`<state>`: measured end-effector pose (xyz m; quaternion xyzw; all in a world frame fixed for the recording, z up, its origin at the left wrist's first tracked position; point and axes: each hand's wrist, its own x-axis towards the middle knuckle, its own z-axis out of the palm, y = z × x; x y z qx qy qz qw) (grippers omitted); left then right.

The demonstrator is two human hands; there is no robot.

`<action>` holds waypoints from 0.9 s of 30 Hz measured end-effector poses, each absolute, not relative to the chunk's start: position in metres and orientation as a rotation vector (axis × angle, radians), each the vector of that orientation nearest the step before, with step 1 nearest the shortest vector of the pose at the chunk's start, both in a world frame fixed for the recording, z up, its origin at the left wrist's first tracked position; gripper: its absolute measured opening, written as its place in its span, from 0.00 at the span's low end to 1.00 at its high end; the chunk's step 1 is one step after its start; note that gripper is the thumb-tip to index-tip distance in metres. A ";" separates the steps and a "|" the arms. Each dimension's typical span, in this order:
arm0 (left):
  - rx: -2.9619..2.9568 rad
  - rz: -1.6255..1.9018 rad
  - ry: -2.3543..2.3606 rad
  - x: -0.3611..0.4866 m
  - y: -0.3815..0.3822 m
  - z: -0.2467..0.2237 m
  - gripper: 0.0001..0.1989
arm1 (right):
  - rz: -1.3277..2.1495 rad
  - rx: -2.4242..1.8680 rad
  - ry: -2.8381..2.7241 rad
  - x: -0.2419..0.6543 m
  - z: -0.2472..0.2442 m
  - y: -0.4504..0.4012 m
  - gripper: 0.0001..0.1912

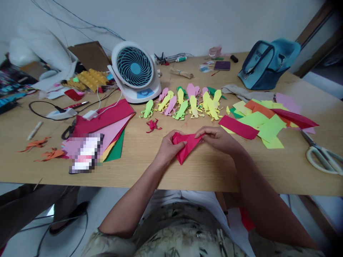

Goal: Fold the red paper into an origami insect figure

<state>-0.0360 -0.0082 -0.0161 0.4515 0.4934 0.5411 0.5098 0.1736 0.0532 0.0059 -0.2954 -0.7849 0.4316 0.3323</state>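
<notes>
A red sheet of origami paper (184,151), folded into a downward-pointing triangular shape, lies on the table between my hands. My left hand (170,144) pinches its left side, with the thumb resting on top of the paper. At the upper right corner, my right hand (215,137) grips the edge between thumb and fingers. Just beyond my left hand sits a small red folded paper frog (153,125). Several green, yellow and pink folded paper figures (193,103) stand in rows further back.
A white fan (135,69) stands behind the figures. Coloured paper pieces (261,119) and scissors (323,157) lie at right, with a blue bag (270,64) behind. Left are larger paper sheets (115,150), a pixelated phone-like object (87,153) and orange folded figures (50,155). A person's leg shows below.
</notes>
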 end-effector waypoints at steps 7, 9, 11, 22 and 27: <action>1.211 1.269 1.232 -0.035 -0.009 -0.015 0.15 | 1.229 -0.818 -2.024 0.174 0.007 0.050 0.08; 1.222 1.263 1.223 -0.035 -0.009 -0.015 0.15 | 1.194 -0.802 -2.042 0.174 0.008 0.049 0.08; 1.208 1.270 1.222 -0.035 -0.009 -0.016 0.15 | 1.119 -0.771 -2.081 0.173 0.010 0.049 0.08; 1.295 1.268 1.288 -0.031 -0.010 -0.016 0.11 | 1.038 -0.739 -2.174 0.174 0.014 0.050 0.06; 1.259 1.232 1.245 -0.031 -0.011 -0.017 0.12 | 1.056 -0.666 -2.303 0.175 0.011 0.051 0.10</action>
